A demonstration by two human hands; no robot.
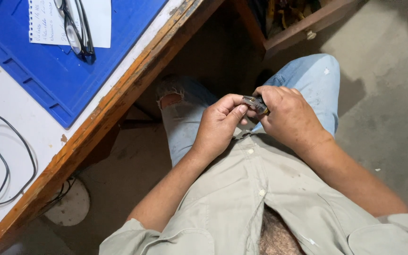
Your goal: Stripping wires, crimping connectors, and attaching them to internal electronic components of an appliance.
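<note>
Closest in, a pale grey shirt (242,198), buttoned part way, fills the bottom of the view, both forearms running up out of it and meeting over the lap. Left hand (218,126) is curled in, thumb and forefinger pinched on the near end of a small tool (256,104). Right hand (289,115) is wrapped over the tool's other end, fingers clenched around it, knuckles up. So both hands have it, one to each end, and the two hands touch at the fingertips. The tool itself is a short dark metal piece with a touch of yellow showing at the right hand; most of it is buried in the grip, and what kind it is can't be told. It sits above the knees, clear of the desk.

Under the hands, blue jeans (308,80), torn open at the left knee. Beyond the legs, bare concrete floor (383,108).

Off to the left, the desk (105,118), with a worn wooden edge running diagonally. On it, a blue mat (67,80), and on the mat a sheet of handwritten paper (97,23) with glasses (74,28) lying folded across it. Nearer along the white top, a black cable (5,160) loops loosely. Farthest out, top of view, an open wooden drawer (308,21) with clutter inside, too dark to sort out.
</note>
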